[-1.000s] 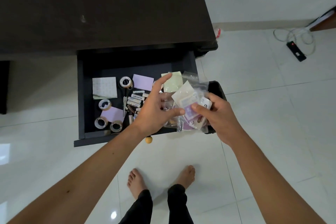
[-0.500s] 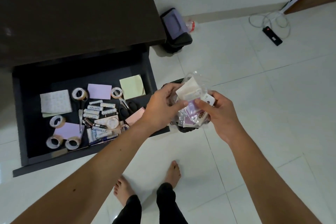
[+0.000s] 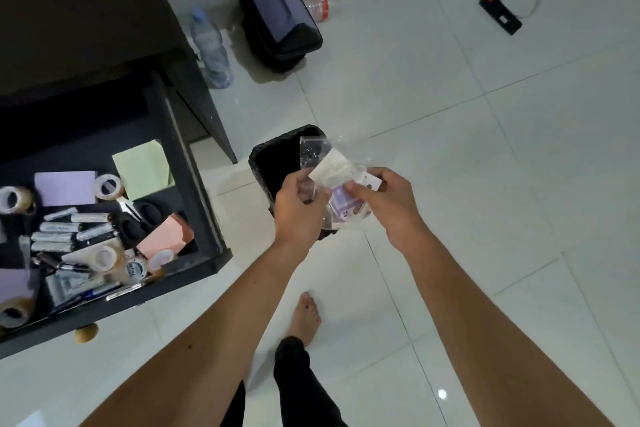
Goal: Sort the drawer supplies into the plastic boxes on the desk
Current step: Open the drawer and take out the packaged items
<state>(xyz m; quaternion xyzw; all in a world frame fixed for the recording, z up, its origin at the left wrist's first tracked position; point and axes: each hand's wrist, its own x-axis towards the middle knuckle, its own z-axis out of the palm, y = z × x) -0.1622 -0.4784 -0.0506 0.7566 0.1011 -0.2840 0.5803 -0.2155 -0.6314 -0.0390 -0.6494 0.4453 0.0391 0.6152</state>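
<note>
Meanwhile both hands, left hand (image 3: pixel 300 211) and right hand (image 3: pixel 388 202), pinch clear plastic packets (image 3: pixel 332 180) above the black bin (image 3: pixel 277 156); next, probably sorting them.

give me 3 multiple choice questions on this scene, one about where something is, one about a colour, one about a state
1. Where is the water bottle?
A. in the drawer
B. standing on the floor beside the desk
C. in the person's hand

2. What colour is the note pad at the drawer's back right?
A. light green
B. red
C. blue

3. What are the hands doing?
A. hanging idle
B. both holding the clear plastic bags over the black bin
C. pushing the drawer

Answers: 1 B, it stands on the tiles by the desk leg; 2 A, its top sheet is pale green; 3 B, left hand and right hand pinch them.
</note>
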